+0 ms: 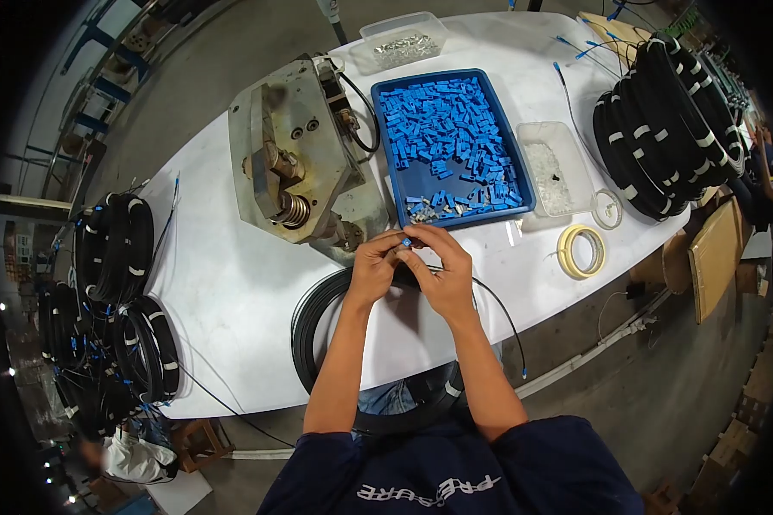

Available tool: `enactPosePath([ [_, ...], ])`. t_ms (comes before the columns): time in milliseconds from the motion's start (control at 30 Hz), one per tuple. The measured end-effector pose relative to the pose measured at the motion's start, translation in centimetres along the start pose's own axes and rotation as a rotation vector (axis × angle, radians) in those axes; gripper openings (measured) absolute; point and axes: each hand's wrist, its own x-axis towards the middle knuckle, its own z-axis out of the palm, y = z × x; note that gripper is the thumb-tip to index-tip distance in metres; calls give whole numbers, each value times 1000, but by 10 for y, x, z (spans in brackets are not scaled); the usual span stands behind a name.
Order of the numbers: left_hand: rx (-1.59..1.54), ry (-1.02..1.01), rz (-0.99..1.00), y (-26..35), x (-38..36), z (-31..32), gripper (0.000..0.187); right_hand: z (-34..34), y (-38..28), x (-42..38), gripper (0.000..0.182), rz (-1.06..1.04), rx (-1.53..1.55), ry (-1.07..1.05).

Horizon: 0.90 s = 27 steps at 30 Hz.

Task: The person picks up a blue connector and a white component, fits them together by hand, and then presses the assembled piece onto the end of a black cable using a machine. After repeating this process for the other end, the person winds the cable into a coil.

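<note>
Both hands meet in front of the blue tray (526, 184). My left hand (374, 268) and my right hand (443, 273) pinch a small blue connector (406, 243) between their fingertips. Most of the connector is covered by the fingers. Below the hands, a coil of black cable (304, 330) rests on the white table (232, 343), partly hidden by my forearms. One cable end with a blue tip (524, 372) hangs past the table edge at the right. Many blue connector pieces (442, 120) fill the tray, with grey and clear bits at its near edge.
A metal press (296, 163) stands left of the tray. Clear containers (401, 43) sit behind it and at its right (554, 172). A yellow tape roll (581, 251) lies at the right. Bundled black coils occupy the right (653, 129) and left (116, 249) sides.
</note>
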Motion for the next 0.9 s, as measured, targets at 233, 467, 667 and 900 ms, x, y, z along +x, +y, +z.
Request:
enactPosePath([
  [233,-171,38,-60,10,-2,7,22,4,-10,3,25,-35,2,37],
  [467,-10,87,22,2,-2,3,14,10,1,2,14,-105,-57,75],
  [667,33,119,65,10,-1,11,14,10,15,-3,13,44,103,87],
  [900,67,201,101,9,-3,17,15,22,20,-7,20,160,266,143],
])
